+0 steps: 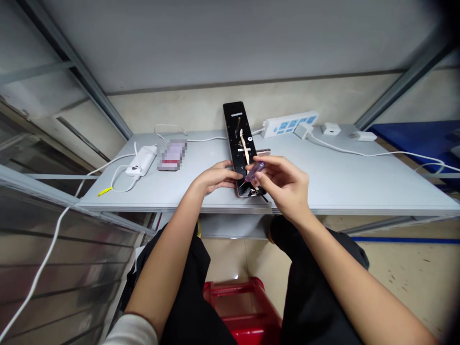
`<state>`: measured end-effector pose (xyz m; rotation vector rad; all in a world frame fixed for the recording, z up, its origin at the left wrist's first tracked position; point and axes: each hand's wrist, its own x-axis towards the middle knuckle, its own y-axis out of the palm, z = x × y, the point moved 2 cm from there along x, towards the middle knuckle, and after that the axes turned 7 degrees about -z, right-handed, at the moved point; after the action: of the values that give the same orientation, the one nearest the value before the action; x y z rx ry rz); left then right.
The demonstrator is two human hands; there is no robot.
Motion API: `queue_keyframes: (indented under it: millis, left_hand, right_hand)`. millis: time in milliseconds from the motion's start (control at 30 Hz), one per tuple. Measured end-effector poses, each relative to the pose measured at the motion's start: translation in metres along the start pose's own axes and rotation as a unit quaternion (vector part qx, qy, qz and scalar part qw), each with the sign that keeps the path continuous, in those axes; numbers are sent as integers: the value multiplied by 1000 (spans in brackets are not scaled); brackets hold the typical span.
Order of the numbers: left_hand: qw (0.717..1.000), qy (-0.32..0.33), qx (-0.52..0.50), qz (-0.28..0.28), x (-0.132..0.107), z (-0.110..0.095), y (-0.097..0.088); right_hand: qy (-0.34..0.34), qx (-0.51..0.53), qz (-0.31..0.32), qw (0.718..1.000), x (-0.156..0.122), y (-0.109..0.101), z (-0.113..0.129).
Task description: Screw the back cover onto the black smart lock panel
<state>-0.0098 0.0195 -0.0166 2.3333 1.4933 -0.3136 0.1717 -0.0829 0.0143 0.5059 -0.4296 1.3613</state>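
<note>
A long black lock panel lies lengthwise on the grey shelf, back side up, with a pale ribbon cable along its middle. My left hand grips the panel's near left edge, fingers curled against it. My right hand holds a small screwdriver with a clear purple handle in a pinch. Its tip points down at the panel's near end.
A white power strip and two white chargers sit at the back right with cables trailing. A white power bank and a blurred phone lie at the left. A red stool stands below between my knees.
</note>
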Motion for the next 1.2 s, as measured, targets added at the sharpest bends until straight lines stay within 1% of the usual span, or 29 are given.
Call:
queue_keyframes:
  millis: [167, 400, 567, 733, 867, 1067, 1200]
  left_hand:
    - [1000, -5, 9, 13, 2, -3, -1]
    - [1000, -16, 13, 1, -1, -6, 0]
    - [1000, -16, 12, -3, -3, -7, 1]
    - [1000, -13, 17, 1, -4, -8, 2]
    - [1000, -16, 26, -4, -4, -8, 1]
    - [1000, -16, 22, -1, -1, -7, -1]
    - [1000, -12, 25, 3, -1, -7, -1]
  right_hand:
    - [-6, -33, -5, 999, 0, -1, 2]
    - [-31, -35, -7, 999, -4, 1, 5]
    - [-36, -61, -14, 997, -6, 2, 5]
    - [-51, -80, -7, 995, -9, 2, 4]
    - [-59, -72, -4, 996, -10, 3, 4]
    - [-42, -76, -4, 996, -9, 4, 3]
    - [-48, -59, -5, 997, -9, 5, 3]
